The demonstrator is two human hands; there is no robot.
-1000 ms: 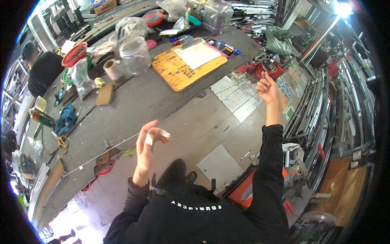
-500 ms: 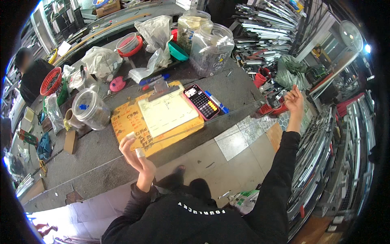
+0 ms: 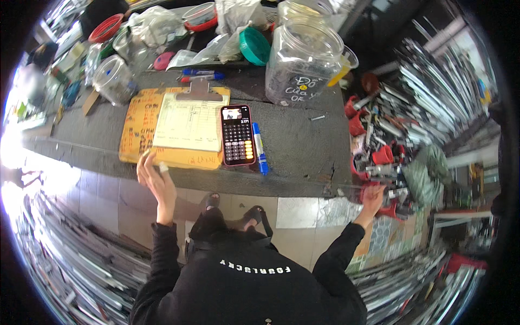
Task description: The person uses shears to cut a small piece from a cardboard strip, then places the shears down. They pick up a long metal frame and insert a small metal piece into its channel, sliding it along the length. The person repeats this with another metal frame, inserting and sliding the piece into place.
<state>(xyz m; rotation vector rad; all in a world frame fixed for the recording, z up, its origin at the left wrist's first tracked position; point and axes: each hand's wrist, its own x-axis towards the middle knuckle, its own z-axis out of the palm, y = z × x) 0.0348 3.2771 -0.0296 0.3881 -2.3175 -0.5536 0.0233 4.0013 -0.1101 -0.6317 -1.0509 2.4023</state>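
My left hand (image 3: 157, 187) is raised at the table's front edge, just below a yellow clipboard (image 3: 127, 154). Its fingers are stretched upward and a little apart, with white coverings on some fingertips. At the front right corner of the table, my right hand (image 3: 372, 199) has its fingers pinched together around a thin, pale strand (image 3: 346, 186). The strand runs faintly along the table edge toward my left hand; its contact there is hard to make out. A paper form (image 3: 187, 122) sits under the clip, beside a phone (image 3: 238, 135) showing a calculator and a blue marker (image 3: 260, 149).
Behind the clipboard stand clear plastic jars (image 3: 303, 65), a green lid (image 3: 254, 46) and plastic bags (image 3: 157, 27). A screw (image 3: 318, 117) lies on the dark table (image 3: 292, 141). Red bins (image 3: 383, 155) and stacked metal profiles (image 3: 439, 92) fill the right side; more profiles (image 3: 70, 260) lie behind me at left.
My view has turned to the right. My right hand has come lower and nearer the table corner, while my left hand stays raised by the clipboard's lower edge.
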